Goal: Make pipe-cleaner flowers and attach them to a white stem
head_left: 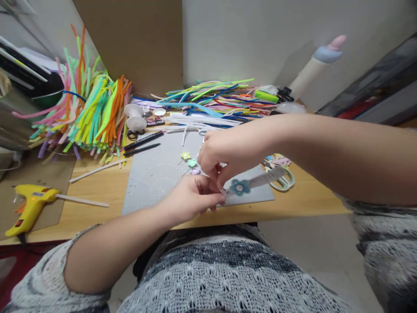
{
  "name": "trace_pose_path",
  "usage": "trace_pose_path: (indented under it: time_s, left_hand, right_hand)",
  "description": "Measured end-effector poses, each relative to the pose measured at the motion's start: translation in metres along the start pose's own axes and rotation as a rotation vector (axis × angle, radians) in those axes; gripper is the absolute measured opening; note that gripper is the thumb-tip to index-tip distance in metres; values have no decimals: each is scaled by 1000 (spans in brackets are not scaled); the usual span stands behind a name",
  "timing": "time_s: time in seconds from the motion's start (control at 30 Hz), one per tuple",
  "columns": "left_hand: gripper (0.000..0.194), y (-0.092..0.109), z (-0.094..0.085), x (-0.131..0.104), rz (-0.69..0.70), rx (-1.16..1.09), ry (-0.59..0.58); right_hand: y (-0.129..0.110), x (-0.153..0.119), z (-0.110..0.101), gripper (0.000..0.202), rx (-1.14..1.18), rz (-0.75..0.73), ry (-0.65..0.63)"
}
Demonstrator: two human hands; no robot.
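A whitish band (269, 176) carrying a teal flower with a pale centre (240, 187) sticks out to the right of my hands. My left hand (192, 193) is closed, its thumb and fingers pinching the band's left end. From above, my right hand (221, 152) reaches down, thumb and fingertips pressed together at that same end, just left of the teal flower. My fingers partly hide what lies between them. Close behind the hands, on the grey cutting mat (146, 178), lie a yellow flower (185, 155), a mint flower (192, 163) and a lilac flower (195, 171) on thin stems.
Scissors with pale handles (285, 181) lie at the mat's right edge. A yellow glue gun (32, 202) rests at the left. Colourful pipe cleaners (97, 113) stand bundled back left; more (215, 102) lie along the back. Two black pens (143, 141) and a white spool (135, 117) are nearby.
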State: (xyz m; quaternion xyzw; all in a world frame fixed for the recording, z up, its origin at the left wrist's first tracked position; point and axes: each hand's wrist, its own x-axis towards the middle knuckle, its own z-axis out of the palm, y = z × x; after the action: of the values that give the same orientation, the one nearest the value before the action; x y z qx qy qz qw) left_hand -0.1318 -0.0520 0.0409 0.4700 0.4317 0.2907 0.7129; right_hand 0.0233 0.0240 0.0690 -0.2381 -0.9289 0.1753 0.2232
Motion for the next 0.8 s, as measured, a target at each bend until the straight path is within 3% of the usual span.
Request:
trace_pose_path:
  time_s: [0.17, 0.33, 0.37, 0.43, 0.57, 0.7, 0.8]
  left_hand:
    - [14, -3, 2, -9, -51, -166, -33]
    - [14, -1, -2, -14, 22, -333, 8]
    - [15, 1, -3, -14, 32, -356, 37]
    - [16, 4, -4, -13, 49, -393, 105]
    - [17, 7, -4, -9, 152, -412, 211]
    - [19, 7, -1, -3, 238, -399, 251]
    - [19, 7, 0, 1, 262, -388, 272]
  right_hand:
    - [17, 0, 3, 35, 419, 81, -72]
    - [36, 7, -3, 35, 863, 42, -505]
    - [37, 5, 0, 33, 936, 57, -457]
    - [34, -5, 12, 29, 1045, 130, -244]
    - [13, -29, 42, 19, 1203, 314, 131]
    - [-11, -36, 53, 13, 1029, 268, 489]
    - [-22, -36, 51, 13, 802, 254, 641]
